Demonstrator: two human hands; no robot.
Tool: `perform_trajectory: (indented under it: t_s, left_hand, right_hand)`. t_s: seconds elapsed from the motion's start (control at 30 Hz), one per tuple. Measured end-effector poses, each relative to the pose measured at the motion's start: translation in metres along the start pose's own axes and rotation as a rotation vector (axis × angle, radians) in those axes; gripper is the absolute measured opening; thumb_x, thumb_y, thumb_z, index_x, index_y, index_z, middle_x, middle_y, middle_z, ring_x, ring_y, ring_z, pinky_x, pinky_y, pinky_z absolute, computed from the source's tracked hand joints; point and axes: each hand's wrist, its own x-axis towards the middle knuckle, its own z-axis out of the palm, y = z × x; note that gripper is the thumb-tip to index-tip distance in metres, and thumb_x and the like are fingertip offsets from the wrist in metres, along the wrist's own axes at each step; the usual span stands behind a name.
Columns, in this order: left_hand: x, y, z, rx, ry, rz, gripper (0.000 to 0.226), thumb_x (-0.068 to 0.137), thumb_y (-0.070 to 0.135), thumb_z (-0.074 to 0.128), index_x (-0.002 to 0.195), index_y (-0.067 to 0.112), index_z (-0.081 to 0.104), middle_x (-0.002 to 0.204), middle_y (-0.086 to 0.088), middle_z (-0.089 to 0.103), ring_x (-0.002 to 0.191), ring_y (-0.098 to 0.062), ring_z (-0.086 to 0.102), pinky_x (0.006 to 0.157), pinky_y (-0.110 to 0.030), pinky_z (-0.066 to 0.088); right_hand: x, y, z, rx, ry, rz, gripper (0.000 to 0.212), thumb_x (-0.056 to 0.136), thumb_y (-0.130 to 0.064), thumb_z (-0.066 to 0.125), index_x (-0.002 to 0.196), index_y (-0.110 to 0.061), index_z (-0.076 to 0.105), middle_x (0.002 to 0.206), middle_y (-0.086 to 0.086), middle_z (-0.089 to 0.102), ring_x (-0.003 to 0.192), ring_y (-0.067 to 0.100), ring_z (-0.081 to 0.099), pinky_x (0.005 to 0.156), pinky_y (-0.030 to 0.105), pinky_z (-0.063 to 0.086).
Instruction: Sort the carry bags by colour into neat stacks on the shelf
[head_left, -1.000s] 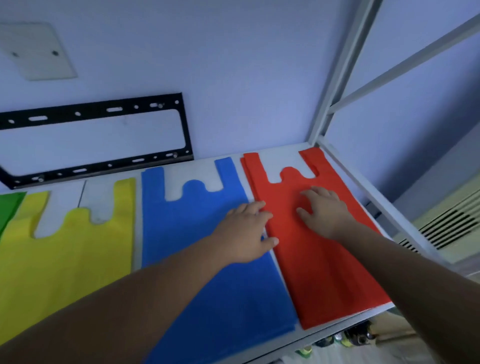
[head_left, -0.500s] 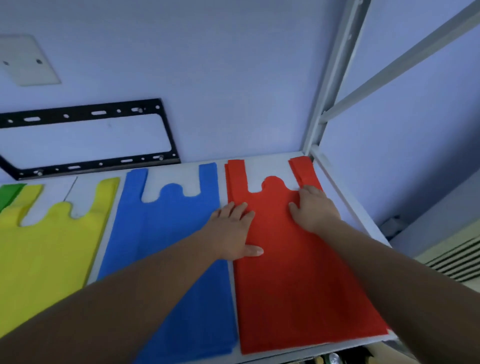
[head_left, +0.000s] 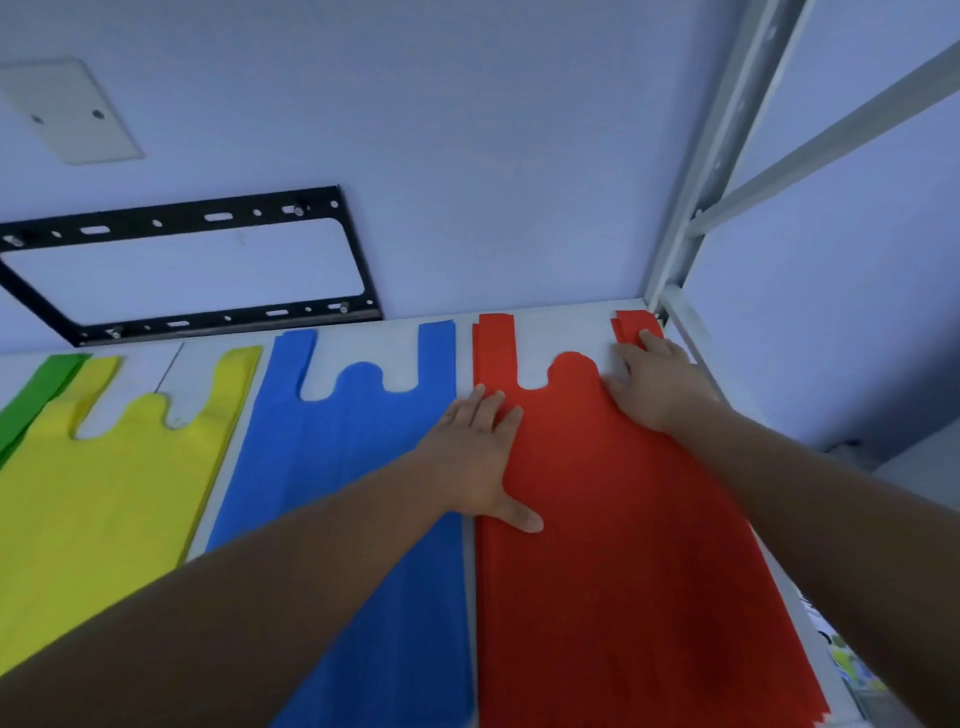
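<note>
Flat stacks of carry bags lie side by side on the white shelf (head_left: 566, 325), handles toward the wall: a green stack (head_left: 36, 395) at the far left edge, then yellow (head_left: 104, 483), blue (head_left: 363, 467) and red (head_left: 623, 545) at the right. My left hand (head_left: 480, 457) lies flat with straight fingers on the red stack's left edge, over the gap to the blue stack. My right hand (head_left: 657, 384) presses flat on the red stack's right handle near the shelf's back right corner. Neither hand holds anything.
A grey metal shelf post (head_left: 711, 150) and a slanted brace (head_left: 831, 135) rise at the back right corner. On the wall behind are a black mounting bracket (head_left: 187, 270) and a pale cover plate (head_left: 72, 109). The shelf's right rail (head_left: 691, 332) borders the red stack.
Both hands have slid along the red stack toward the wall; the right hand now reaches the right handle near the corner. The red stack lies straighter beside the blue one.
</note>
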Motion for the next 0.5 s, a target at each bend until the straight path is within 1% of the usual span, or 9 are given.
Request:
perform_trajectory:
  t_s: [0.07,0.1,0.2,0.27,0.33,0.4,0.5]
  left_hand:
    - [0.004,-0.001,-0.003,-0.012,-0.046,-0.019,0.145,0.056,0.09,0.063,0.156,0.022,-0.018,0.163,-0.006,-0.027,0.15,-0.026,-0.022,0.121,-0.044,-0.005]
    - [0.005,0.0,-0.004,-0.003,-0.049,-0.023,0.147,0.055,0.09,0.063,0.156,0.022,-0.019,0.162,-0.007,-0.029,0.151,-0.026,-0.02,0.122,-0.044,-0.004]
    - [0.006,0.001,-0.007,0.017,-0.052,-0.029,0.148,0.053,0.091,0.062,0.156,0.021,-0.018,0.163,-0.008,-0.026,0.152,-0.027,-0.016,0.122,-0.044,-0.001]
    - [0.004,0.0,-0.004,-0.016,-0.023,-0.027,0.147,0.051,0.094,0.06,0.157,0.024,-0.015,0.164,-0.005,-0.022,0.153,-0.026,-0.013,0.123,-0.046,0.002]
    - [-0.004,-0.005,0.0,-0.057,0.059,-0.009,0.137,0.055,0.096,0.053,0.159,0.027,-0.005,0.166,0.0,-0.013,0.153,-0.023,-0.007,0.124,-0.047,0.007]
    - [-0.016,-0.015,0.009,-0.093,0.168,0.007,0.118,0.067,0.093,0.044,0.159,0.029,0.006,0.167,0.003,-0.003,0.153,-0.02,-0.001,0.124,-0.046,0.011]
    - [-0.044,-0.035,0.026,-0.102,0.229,-0.009,0.097,0.082,0.084,0.036,0.158,0.029,0.011,0.167,0.003,0.004,0.153,-0.019,0.003,0.123,-0.046,0.014]
  right_hand:
    - [-0.014,-0.001,0.004,-0.001,0.037,0.007,0.055,0.095,-0.052,0.04,0.144,-0.027,0.044,0.164,0.006,0.017,0.15,0.029,0.017,0.115,0.052,0.026]
    - [-0.021,-0.002,0.006,-0.02,0.046,0.012,0.055,0.095,-0.052,0.039,0.144,-0.027,0.045,0.164,0.005,0.019,0.15,0.028,0.017,0.116,0.053,0.024]
    - [-0.037,-0.004,0.017,-0.037,0.067,0.025,0.059,0.095,-0.054,0.034,0.148,-0.028,0.039,0.164,0.004,0.02,0.152,0.027,0.012,0.119,0.054,0.013]
    - [-0.049,-0.007,0.023,-0.024,0.079,0.007,0.061,0.095,-0.053,0.033,0.151,-0.028,0.033,0.164,0.003,0.018,0.152,0.026,0.008,0.121,0.053,0.009]
    - [-0.06,-0.01,0.026,-0.018,0.1,-0.035,0.065,0.094,-0.054,0.035,0.153,-0.026,0.029,0.165,0.003,0.017,0.153,0.024,0.007,0.122,0.05,0.008]
    - [-0.073,-0.017,0.025,0.014,0.105,-0.066,0.068,0.094,-0.055,0.037,0.153,-0.024,0.028,0.165,0.002,0.015,0.153,0.023,0.006,0.122,0.049,0.01]
    - [-0.094,-0.035,0.022,0.058,0.071,-0.107,0.07,0.093,-0.058,0.039,0.153,-0.023,0.029,0.166,0.001,0.013,0.153,0.02,0.003,0.121,0.048,0.016]
